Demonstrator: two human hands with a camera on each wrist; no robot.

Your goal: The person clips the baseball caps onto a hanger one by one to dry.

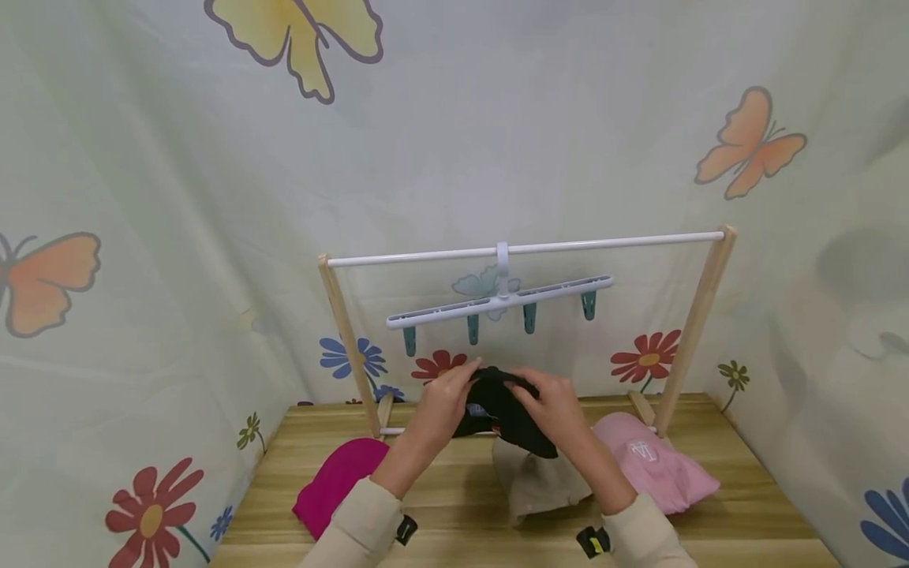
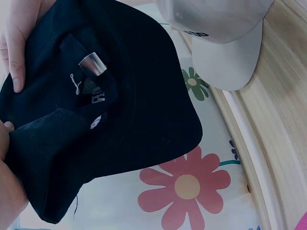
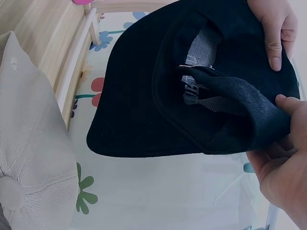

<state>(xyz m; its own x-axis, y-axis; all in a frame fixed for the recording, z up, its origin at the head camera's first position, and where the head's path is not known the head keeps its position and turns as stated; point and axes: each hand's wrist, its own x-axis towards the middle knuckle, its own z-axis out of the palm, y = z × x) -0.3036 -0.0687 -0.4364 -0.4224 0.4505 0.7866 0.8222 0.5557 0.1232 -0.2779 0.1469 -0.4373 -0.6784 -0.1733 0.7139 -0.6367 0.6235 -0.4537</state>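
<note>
Both hands hold a black baseball cap (image 1: 507, 410) in front of the hanger (image 1: 500, 302). My left hand (image 1: 442, 398) pinches one side of its crown, and my right hand (image 1: 557, 402) grips the other side. In the right wrist view, the right thumb lies over the cap's edge with the fingers beneath. The cap's underside and inner band show in both wrist views, and a metal buckle (image 2: 93, 64) is visible in the left one. Several teal clips (image 1: 529, 318) hang from the hanger, with no cap in them.
A wooden-legged rack (image 1: 699, 323) carries the hanger on its white rod (image 1: 611, 243). On the wooden table (image 1: 426, 505) lie a magenta cap (image 1: 341, 481) at left, a beige cap (image 1: 536, 477) in the middle and a pink cap (image 1: 656, 461) at right. A flowered curtain (image 1: 568, 158) stands behind.
</note>
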